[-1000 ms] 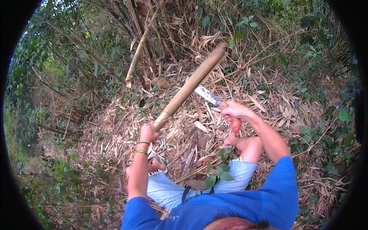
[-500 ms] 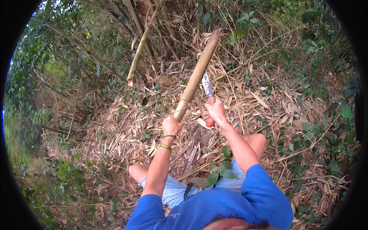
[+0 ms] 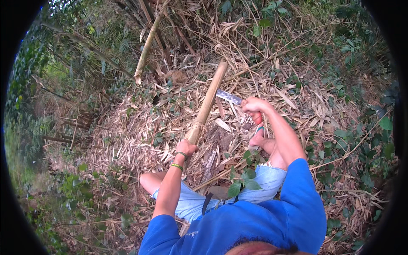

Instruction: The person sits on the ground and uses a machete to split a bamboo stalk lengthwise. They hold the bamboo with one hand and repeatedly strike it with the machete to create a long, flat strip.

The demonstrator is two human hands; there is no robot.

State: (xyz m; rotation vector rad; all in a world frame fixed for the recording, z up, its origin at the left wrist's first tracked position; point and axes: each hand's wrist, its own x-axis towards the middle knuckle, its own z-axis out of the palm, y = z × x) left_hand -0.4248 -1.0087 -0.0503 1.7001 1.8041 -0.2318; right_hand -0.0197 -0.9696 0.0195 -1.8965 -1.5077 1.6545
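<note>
My left hand (image 3: 187,147) is closed around the near end of a tan bamboo pole (image 3: 207,101). The pole slants up and away to the right, its far end above the leaf litter. In my right hand (image 3: 255,105) is a machete (image 3: 229,97) with a grey, mottled blade and an orange-red handle. Its blade points left across to the pole, with the tip at or very near the pole's right side. Whether the two touch, I cannot tell.
Dry bamboo leaves (image 3: 289,98) cover the ground around my bent legs. A broken bamboo stalk (image 3: 148,44) leans at the far left beside a clump of stems. Green leafy plants (image 3: 244,185) grow near my lap, and thin vines and stems cross the right side.
The pole's far end has come down and nearer to me. My right hand has moved right and a little farther away, turning the blade from nearly along the pole to across it.
</note>
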